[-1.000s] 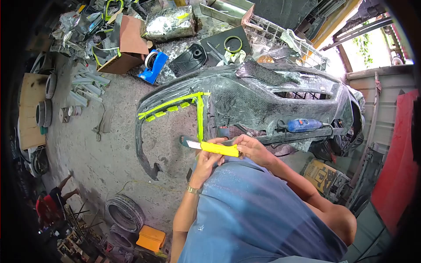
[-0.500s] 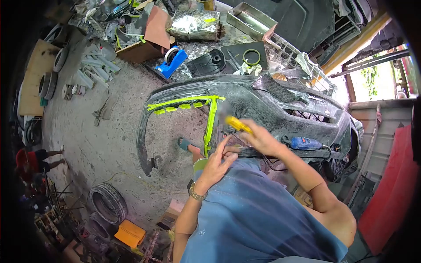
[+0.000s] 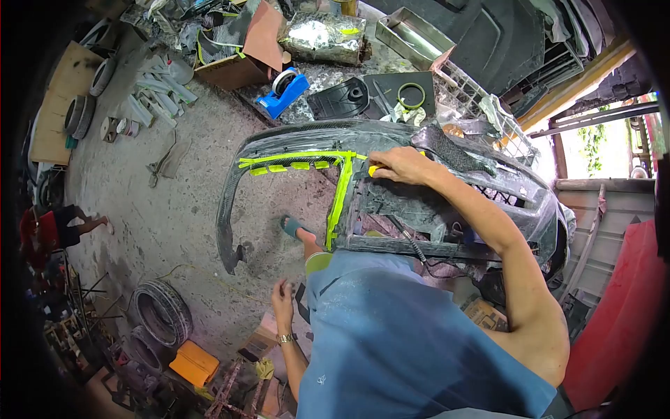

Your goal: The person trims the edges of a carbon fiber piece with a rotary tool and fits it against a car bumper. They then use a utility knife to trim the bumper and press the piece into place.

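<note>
My right hand (image 3: 399,166) is closed around a yellow-handled tool (image 3: 374,170); only a bit of yellow shows and its working end is hidden. It is over the dark, dusty car bumper (image 3: 293,133), close to the corner where strips of bright green masking tape (image 3: 341,192) meet. Short tape tabs (image 3: 300,165) hang along the upper edge of the bumper's opening. Away from the bumper, my left hand (image 3: 282,304) hangs low beside my body, fingers loosely bent and apart, with nothing visible in it. A watch (image 3: 286,339) circles that wrist.
Behind the bumper, a cluttered bench holds a blue tape dispenser (image 3: 284,94), a tape roll (image 3: 411,96), a metal tray (image 3: 412,38) and a cardboard box (image 3: 234,70). Tires (image 3: 164,314) and an orange case (image 3: 197,363) are at lower left. Another person (image 3: 70,227) is at far left.
My right hand has moved up and forward along the bumper with the yellow-handled tool. My left hand has left the bumper's near edge and dropped down to the left.
</note>
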